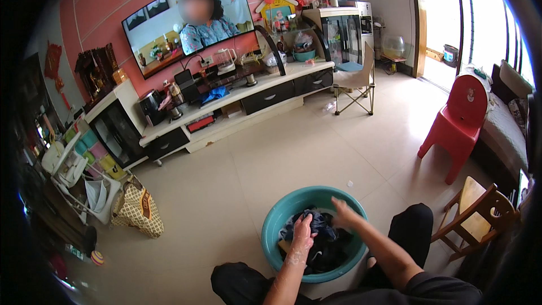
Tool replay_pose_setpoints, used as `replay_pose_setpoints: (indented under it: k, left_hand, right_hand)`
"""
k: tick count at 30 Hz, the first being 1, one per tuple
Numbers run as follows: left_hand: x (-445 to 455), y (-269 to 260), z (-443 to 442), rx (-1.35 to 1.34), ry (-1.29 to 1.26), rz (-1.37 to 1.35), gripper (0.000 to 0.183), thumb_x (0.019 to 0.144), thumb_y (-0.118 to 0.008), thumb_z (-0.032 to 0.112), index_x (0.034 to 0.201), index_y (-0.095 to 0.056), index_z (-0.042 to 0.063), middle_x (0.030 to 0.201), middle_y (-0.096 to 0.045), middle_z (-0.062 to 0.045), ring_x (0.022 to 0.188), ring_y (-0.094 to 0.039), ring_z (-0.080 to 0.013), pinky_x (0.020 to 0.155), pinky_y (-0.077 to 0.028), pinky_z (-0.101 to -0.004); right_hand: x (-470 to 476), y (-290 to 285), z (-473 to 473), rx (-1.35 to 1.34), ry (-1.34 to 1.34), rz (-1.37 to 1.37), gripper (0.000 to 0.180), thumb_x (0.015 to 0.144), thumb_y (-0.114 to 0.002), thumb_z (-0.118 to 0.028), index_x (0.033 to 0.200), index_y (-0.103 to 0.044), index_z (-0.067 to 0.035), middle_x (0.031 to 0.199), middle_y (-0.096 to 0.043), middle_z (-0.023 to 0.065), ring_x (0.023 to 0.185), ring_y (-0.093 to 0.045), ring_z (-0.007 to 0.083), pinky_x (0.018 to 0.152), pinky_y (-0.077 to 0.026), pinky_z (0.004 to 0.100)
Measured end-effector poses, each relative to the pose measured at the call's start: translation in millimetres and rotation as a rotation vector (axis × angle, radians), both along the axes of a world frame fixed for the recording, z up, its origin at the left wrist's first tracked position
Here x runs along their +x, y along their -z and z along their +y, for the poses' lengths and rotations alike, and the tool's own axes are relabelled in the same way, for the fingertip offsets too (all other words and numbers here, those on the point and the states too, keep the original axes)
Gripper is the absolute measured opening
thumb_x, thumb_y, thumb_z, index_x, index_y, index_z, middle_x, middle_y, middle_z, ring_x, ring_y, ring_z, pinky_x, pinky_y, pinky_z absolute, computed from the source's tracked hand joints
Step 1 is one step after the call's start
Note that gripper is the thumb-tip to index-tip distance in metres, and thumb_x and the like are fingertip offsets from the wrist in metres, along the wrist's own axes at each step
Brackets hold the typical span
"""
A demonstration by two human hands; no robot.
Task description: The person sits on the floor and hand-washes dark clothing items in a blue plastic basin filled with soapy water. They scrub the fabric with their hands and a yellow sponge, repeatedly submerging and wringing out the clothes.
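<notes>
On the floor between my knees stands a round teal plastic basin (pixel 271 243) with wet dark clothes (pixel 328 258) in it. My left hand (pixel 303 232), with suds on the wrist and forearm, grips a bunched navy cloth (pixel 317 223) above the pile. To its right, my right hand (pixel 345 215) is over the far right part of the basin, blurred. Its fingers are apart, and I see nothing held in them. Beside my left wrist a yellowish object (pixel 284 245) shows inside the basin, mostly hidden.
A small wooden chair (pixel 476 216) is by my right knee, with a red plastic chair (pixel 459 123) beyond it. A patterned bag (pixel 137 209) rests on the floor at left. Ahead are a low TV cabinet (pixel 237 101), a television (pixel 190 21) and a folding chair (pixel 355 80).
</notes>
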State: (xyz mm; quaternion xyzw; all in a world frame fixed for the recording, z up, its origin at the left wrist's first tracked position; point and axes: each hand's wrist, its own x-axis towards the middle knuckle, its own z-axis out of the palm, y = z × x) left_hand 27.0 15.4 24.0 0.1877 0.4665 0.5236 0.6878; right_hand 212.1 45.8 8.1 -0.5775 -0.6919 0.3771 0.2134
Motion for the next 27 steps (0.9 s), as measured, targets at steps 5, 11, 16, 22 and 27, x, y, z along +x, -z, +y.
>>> replay_pose_setpoints:
  k: [5, 11, 16, 22, 27]
  left_hand:
    - [30, -105, -3, 0.089, -0.076, -0.267, 0.013, 0.092, -0.054, 0.021, 0.104, -0.054, 0.018, 0.088, -0.057, 0.001, 0.07, -0.055, -0.0138, 0.046, -0.036, -0.0263]
    - [6, -137, 0, 0.293, -0.07, -0.408, 0.022, 0.093, -0.052, 0.025, 0.111, -0.055, 0.013, 0.101, -0.062, -0.005, 0.087, -0.062, -0.0214, 0.063, -0.049, -0.0358]
    - [-41, -66, 38, 0.336, -0.246, 0.006, 0.026, 0.087, -0.055, 0.019, 0.111, -0.058, 0.011, 0.1, -0.062, -0.005, 0.088, -0.062, -0.0181, 0.063, -0.049, -0.034]
    - [-67, 125, 74, 0.03, -0.236, 1.215, 0.033, 0.084, -0.056, 0.017, 0.113, -0.056, 0.0, 0.111, -0.061, -0.023, 0.099, -0.059, -0.039, 0.087, -0.046, -0.0444]
    - [-43, 183, 76, 0.315, 0.274, 1.651, 0.049, 0.085, -0.058, 0.026, 0.13, -0.046, 0.01, 0.131, -0.045, -0.024, 0.12, -0.042, -0.0427, 0.093, -0.04, -0.0519]
  right_hand:
    - [-47, 169, -1, 0.101, 0.047, 0.101, 0.092, 0.067, -0.071, -0.028, 0.144, -0.023, -0.013, 0.145, -0.025, 0.0253, 0.129, -0.031, 0.0456, 0.107, -0.03, 0.0482]
    - [-73, 121, 47, -0.415, 0.37, 1.159, 0.051, 0.087, -0.049, -0.045, 0.119, -0.056, -0.005, 0.12, -0.059, 0.0105, 0.108, -0.055, 0.0259, 0.094, -0.043, 0.0425]
    - [-14, 62, 77, -0.571, 0.593, 1.376, 0.057, 0.088, -0.046, -0.052, 0.121, -0.058, -0.008, 0.124, -0.058, 0.0093, 0.117, -0.05, 0.0248, 0.102, -0.037, 0.041]
    - [-23, 73, 83, 0.126, 0.418, -0.035, 0.039, 0.072, -0.058, -0.015, 0.109, -0.058, -0.006, 0.093, -0.064, 0.0217, 0.093, -0.06, 0.0392, 0.079, -0.048, 0.0435]
    - [-20, 165, 60, 0.064, 0.013, -0.432, 0.066, 0.074, -0.068, -0.038, 0.134, -0.046, -0.02, 0.137, -0.041, 0.0175, 0.128, -0.034, 0.0406, 0.104, -0.028, 0.055]
